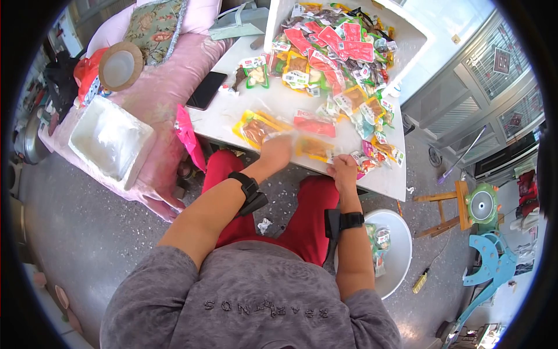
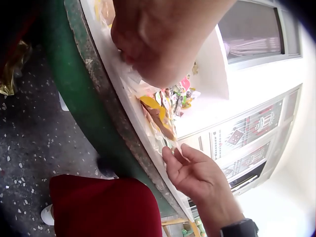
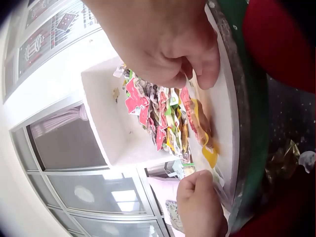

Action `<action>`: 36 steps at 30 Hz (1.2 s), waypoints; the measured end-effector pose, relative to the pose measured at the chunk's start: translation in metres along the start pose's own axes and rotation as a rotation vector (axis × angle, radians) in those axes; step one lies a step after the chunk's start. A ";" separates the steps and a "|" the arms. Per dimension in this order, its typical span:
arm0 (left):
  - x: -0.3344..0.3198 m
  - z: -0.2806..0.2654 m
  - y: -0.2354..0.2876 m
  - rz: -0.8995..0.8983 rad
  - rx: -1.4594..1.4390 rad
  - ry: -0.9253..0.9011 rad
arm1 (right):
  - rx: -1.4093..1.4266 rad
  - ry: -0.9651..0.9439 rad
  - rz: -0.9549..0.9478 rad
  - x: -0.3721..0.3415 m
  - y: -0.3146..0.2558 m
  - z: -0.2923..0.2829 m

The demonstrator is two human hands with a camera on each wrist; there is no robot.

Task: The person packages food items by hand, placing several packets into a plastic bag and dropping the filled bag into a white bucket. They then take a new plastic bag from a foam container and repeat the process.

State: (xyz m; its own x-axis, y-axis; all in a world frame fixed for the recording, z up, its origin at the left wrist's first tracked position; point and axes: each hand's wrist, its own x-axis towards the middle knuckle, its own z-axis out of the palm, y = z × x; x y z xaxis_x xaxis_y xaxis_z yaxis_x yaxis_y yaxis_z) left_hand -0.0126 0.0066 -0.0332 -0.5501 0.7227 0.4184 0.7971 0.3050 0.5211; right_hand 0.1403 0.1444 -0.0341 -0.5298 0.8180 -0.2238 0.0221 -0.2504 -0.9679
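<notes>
A clear, yellow-edged snack packet (image 1: pixel 315 149) with brown food inside stretches between the two hands, low over the table's front edge. My right hand (image 1: pixel 344 168) pinches its right end between thumb and fingers; the right wrist view shows the see-through edge in that grip. At the packet's other end, my left hand (image 3: pixel 201 203) has curled fingers, with clear plastic at the fingertips. It looks blurred in the head view. Another yellow packet (image 1: pixel 254 129) lies just beyond the left hand, and a red-labelled packet (image 1: pixel 315 123) lies behind the stretched one.
A white foam box (image 1: pixel 415 61) lies at the back, packets spilling onto the white table (image 1: pixel 232 110). A phone (image 1: pixel 207 91) and a green packet (image 1: pixel 254 72) lie left. Beside the right leg stands a white bucket (image 1: pixel 401 256) with packets. An empty foam box (image 1: pixel 110 139) sits on the pink couch.
</notes>
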 end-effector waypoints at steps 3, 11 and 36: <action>0.000 -0.011 0.009 -0.037 -0.038 -0.032 | 0.009 0.053 -0.075 0.001 0.001 0.012; 0.011 -0.023 0.010 -0.091 -0.015 -0.072 | 0.418 -0.037 -0.098 -0.009 -0.013 -0.002; 0.013 -0.037 0.044 -0.091 -0.009 -0.185 | 0.479 -0.276 0.120 -0.040 0.018 0.084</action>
State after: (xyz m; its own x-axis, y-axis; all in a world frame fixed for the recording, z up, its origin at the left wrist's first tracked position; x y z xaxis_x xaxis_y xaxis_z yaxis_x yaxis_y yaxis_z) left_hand 0.0058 0.0064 0.0226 -0.5642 0.7941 0.2258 0.7433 0.3697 0.5575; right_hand 0.0907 0.0634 -0.0334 -0.7507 0.6199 -0.2285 -0.2572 -0.5927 -0.7632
